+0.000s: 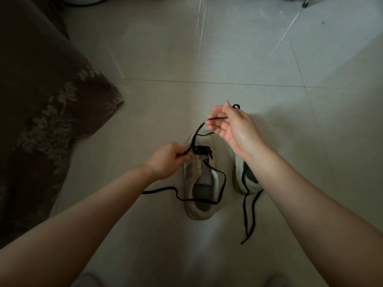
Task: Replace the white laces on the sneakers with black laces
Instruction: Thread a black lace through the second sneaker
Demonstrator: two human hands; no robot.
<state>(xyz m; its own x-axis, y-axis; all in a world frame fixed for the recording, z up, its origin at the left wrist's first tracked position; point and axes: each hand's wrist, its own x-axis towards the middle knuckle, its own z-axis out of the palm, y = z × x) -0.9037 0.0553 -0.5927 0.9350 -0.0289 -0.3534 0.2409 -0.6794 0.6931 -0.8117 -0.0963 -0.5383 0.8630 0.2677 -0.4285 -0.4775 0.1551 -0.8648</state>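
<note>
Two pale sneakers side by side on a tiled floor [228,48], toes pointing away from the camera. Left sneaker [200,181] in full view, heel nearest the camera, threaded through its toe-end eyelets with a black lace [202,151]. From there, one strand rising up and away to the right hand [230,126], another strand trailing back over the shoe opening, looping across the heel and out onto the tiles toward the left forearm. Right sneaker [242,179] largely hidden beneath the right forearm, only its heel part showing. Second black lace [248,216] spilling from that heel in two strands toward the camera.

Left hand [165,160] low, touching the left sneaker's near side, fingers curled and pinching the black lace just beside the eyelets. Right hand raised above and beyond the toe of the left sneaker, palm turned toward the camera, fingers loosely bent, lace draped across them and showing again as a small loop behind the hand; firm grip or mere resting, cannot tell. Hands well apart, joined only by the taut strand.

Off to the left, brown floral fabric [51,112] hanging down to the tiles.
</note>
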